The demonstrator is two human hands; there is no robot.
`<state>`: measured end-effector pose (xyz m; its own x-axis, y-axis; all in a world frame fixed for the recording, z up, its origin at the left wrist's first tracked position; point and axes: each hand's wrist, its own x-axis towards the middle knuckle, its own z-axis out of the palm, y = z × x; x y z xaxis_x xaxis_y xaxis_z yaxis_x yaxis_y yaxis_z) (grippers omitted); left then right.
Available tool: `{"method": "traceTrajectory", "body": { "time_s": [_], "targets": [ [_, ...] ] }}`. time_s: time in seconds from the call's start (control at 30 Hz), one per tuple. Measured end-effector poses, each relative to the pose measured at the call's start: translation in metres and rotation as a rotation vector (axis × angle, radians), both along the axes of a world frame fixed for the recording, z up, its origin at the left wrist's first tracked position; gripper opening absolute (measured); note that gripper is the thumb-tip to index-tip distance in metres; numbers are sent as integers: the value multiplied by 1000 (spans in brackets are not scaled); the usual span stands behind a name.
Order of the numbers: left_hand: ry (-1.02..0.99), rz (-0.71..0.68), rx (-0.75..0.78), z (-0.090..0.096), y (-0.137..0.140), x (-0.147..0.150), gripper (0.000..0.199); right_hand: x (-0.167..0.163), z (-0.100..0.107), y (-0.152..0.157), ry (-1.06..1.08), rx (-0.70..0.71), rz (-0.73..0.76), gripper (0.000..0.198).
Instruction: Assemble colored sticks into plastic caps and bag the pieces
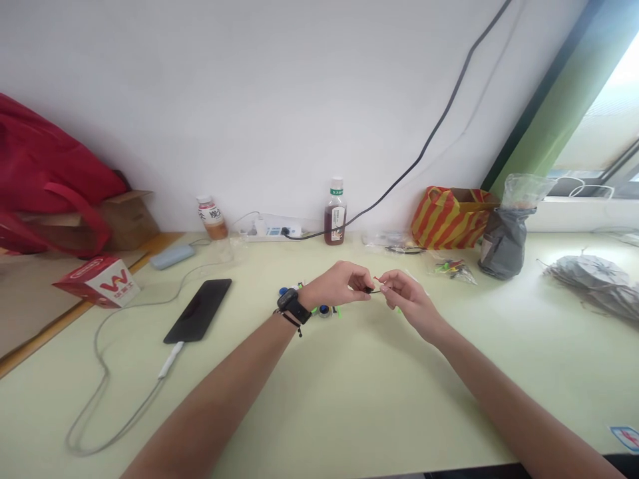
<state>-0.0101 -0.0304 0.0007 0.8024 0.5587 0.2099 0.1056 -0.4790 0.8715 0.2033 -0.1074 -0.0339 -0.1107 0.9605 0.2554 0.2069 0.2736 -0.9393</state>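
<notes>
Above the middle of the table, my left hand (339, 283), with a black watch (293, 305) on its wrist, is closed in a pinch on a small black piece (368, 290). My right hand (412, 303) faces it a short way to the right, its fingertips pinching a thin dark wire (377, 291) that runs to the black piece. A short red strand (376, 279) shows between the two hands; its other end is hidden. Small blue and bright green parts (324, 311) lie partly covered below my left wrist.
A black phone (198, 311) on a white cable lies at left, near a red and white box (100, 282). Along the wall stand a dark drink bottle (335, 216), a power strip (279, 231) and a striped bag (444, 219). A bag of small coloured parts (453, 268) lies at right.
</notes>
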Motion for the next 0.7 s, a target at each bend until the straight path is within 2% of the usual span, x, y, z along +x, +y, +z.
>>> {"method": "traceTrajectory", "body": {
  "time_s": [0.17, 0.23, 0.33, 0.43, 0.53, 0.6, 0.67, 0.7],
  "targets": [
    [-8, -90, -146, 5, -2, -2, 30, 3, -4, 2, 34, 24, -18, 32],
    [-23, -102, -168, 7, -1, -3, 30, 3, -6, 3, 51, 60, -50, 41],
    [-61, -44, -186, 6, 3, -6, 36, 3, -9, 4, 6, 169, -161, 65],
    [-112, 21, -248, 2, 8, -9, 40, 4, -11, 2, -128, 269, -214, 66],
    [-133, 16, -311, -2, 10, -10, 43, 2, -10, -1, -197, 335, -215, 67],
    [-137, 0, -328, -3, 9, -10, 44, -1, -9, -3, -185, 334, -202, 61],
    [-148, -12, -334, -3, 9, -10, 44, -3, -9, -4, -191, 290, -139, 36],
    [-157, -15, -331, -4, 9, -10, 44, -4, -8, -4, -205, 256, -83, 29]
  ]
}}
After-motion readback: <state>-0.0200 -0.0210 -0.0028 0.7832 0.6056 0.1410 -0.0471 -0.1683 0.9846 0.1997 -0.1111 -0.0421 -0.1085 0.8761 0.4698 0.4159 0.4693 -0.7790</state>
